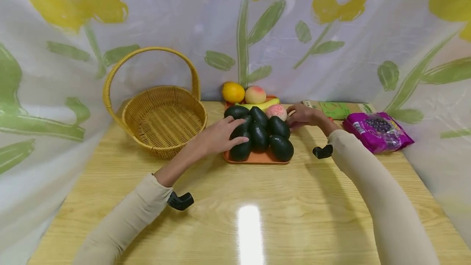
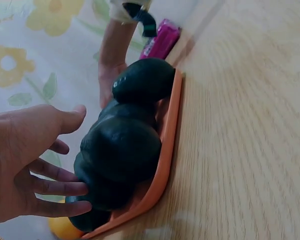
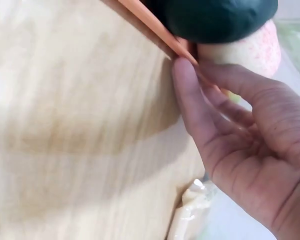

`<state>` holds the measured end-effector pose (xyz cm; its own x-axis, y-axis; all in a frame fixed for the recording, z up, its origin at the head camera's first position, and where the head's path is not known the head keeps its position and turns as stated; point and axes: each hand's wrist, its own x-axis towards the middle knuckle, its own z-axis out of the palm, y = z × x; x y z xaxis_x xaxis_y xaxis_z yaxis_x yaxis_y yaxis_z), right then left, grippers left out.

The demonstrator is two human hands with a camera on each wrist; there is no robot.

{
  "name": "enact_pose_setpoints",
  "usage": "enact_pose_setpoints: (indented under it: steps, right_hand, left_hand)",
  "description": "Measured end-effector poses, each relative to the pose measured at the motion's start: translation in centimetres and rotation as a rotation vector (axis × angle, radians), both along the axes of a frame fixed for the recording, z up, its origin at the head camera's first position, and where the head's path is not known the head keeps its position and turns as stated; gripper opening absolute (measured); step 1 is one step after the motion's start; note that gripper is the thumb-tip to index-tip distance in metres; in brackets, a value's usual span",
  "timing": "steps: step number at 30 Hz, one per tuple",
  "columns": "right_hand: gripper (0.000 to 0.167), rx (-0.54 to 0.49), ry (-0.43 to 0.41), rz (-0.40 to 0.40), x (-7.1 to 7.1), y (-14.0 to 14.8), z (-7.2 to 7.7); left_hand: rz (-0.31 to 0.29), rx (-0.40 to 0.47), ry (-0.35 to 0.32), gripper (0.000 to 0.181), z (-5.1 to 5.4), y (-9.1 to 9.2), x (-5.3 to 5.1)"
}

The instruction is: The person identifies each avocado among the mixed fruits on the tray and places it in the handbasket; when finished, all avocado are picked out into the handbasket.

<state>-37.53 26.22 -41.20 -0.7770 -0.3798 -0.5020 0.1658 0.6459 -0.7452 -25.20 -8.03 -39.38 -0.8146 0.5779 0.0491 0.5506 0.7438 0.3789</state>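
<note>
An orange tray [image 1: 257,159] holds several dark green avocados [image 1: 259,136] piled at its front. A pink peach [image 1: 276,111], a banana [image 1: 263,104], a paler peach [image 1: 255,95] and an orange [image 1: 233,92] lie behind them. My left hand [image 1: 222,135] is over the left avocados with its fingers spread; in the left wrist view the fingertips [image 2: 79,188] are close beside the avocados, and contact is unclear. At the tray's right side, my right hand [image 3: 255,135] pinches the rim between thumb and fingers, beside the pink peach.
To the left stands a round wicker basket [image 1: 165,148] with a tall handle. A purple bag [image 1: 377,132] lies at the right, in front of a flat green package [image 1: 340,109]. Behind the wooden table [image 1: 294,216] hangs a flowered curtain [image 1: 176,23].
</note>
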Motion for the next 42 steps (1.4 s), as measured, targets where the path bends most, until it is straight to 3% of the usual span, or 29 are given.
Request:
enact_pose_setpoints:
  steps: [7,12,15,23,33,42]
  right_hand:
    - [0.057,0.073,-0.039,0.012,-0.9,-0.1,0.7]
    - [0.046,0.174,0.039,0.045,-0.9,-0.6,0.7]
    - [0.042,0.233,0.094,0.104,-0.9,-1.0,0.6]
    - [0.034,0.194,-0.021,0.082,-1.3,-0.3,-0.3]
    - [0.035,0.186,-0.048,0.075,-2.0,-1.0,-0.3]
    - [0.036,0.174,-0.048,0.074,-1.8,-1.1,-0.1]
  left_hand:
    - [-0.014,-0.045,0.035,0.071,0.2,1.0,0.0]
    - [-0.032,-0.094,0.048,0.069,-0.1,1.6,0.2]
    - [-0.030,-0.105,0.055,0.068,-0.4,1.7,0.3]
    - [0.011,-0.088,0.025,0.072,-0.7,2.0,1.0]
    - [0.069,-0.082,0.001,0.082,-0.5,1.9,1.4]
    - [0.092,-0.059,-0.036,0.084,-0.9,1.9,1.7]
